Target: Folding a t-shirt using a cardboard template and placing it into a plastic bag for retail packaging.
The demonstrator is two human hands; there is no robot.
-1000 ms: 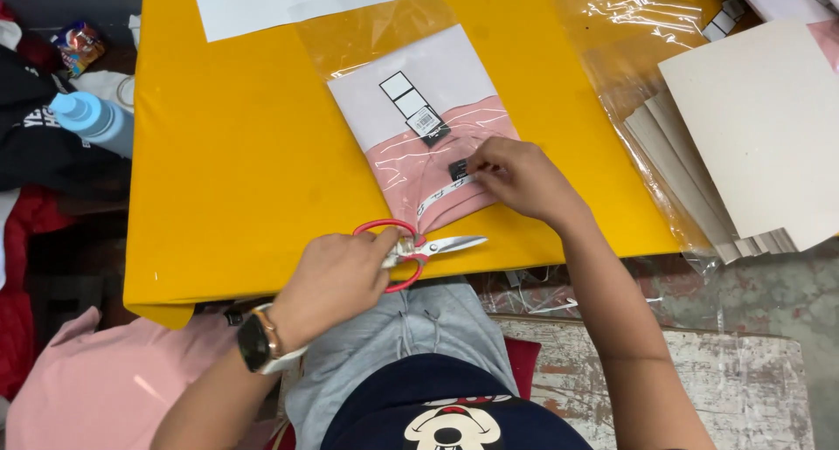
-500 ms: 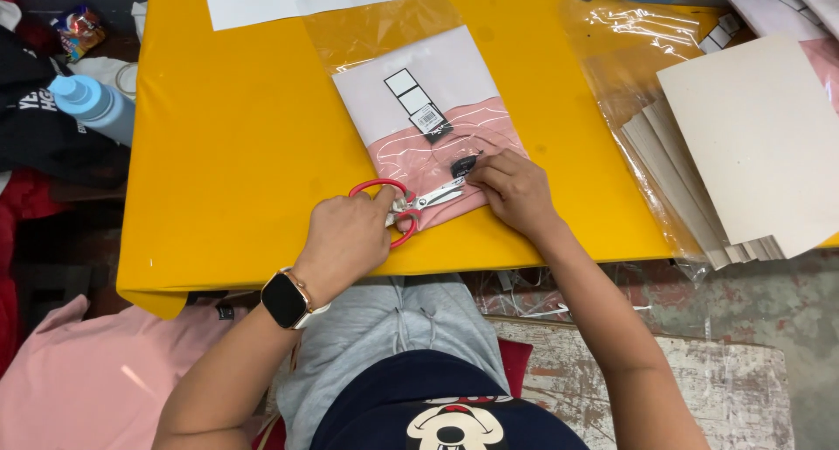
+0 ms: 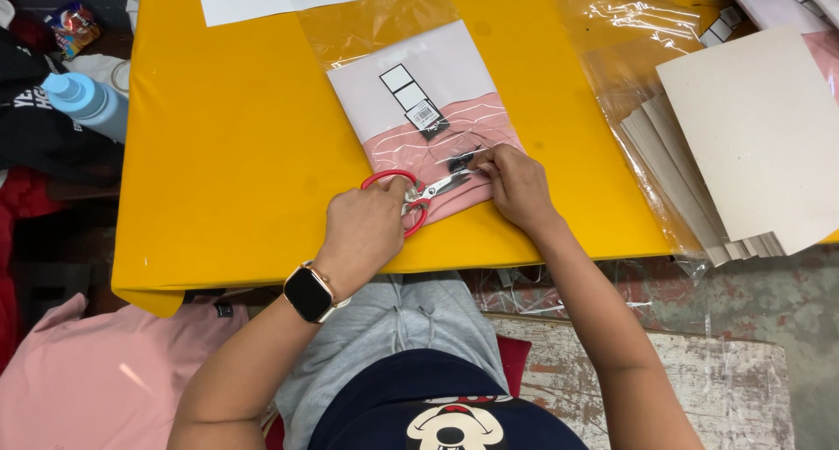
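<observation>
The left hand (image 3: 363,231) is curled closed around the red handles of a pair of scissors (image 3: 419,192), fingers through or over the loops, with the short metal blades pointing right toward the other hand. The right hand (image 3: 516,183) lies just beyond the blade tips, its fingertips (image 3: 483,160) pinched on a small dark tag (image 3: 458,162) that sits on a folded pink garment (image 3: 437,157); whether the blades touch the tag cannot be told. Both hands rest on that garment, which lies flat inside a clear plastic bag (image 3: 376,22) at the near edge of the yellow desk (image 3: 236,153). Just beyond the hands, the upper half of the package is a white insert (image 3: 419,70) bearing a row of small square labels (image 3: 409,93). A smartwatch (image 3: 308,294) with a pale band sits on the left wrist. Well to the right of the right hand, a stack of grey cardboard sheets (image 3: 760,144) lies partly in loose clear plastic. Far to the left of the left hand, off the desk, stands a light blue bottle (image 3: 83,100) among dark clothes, and below that hand a pink cloth (image 3: 96,380) lies beside the person's lap.
</observation>
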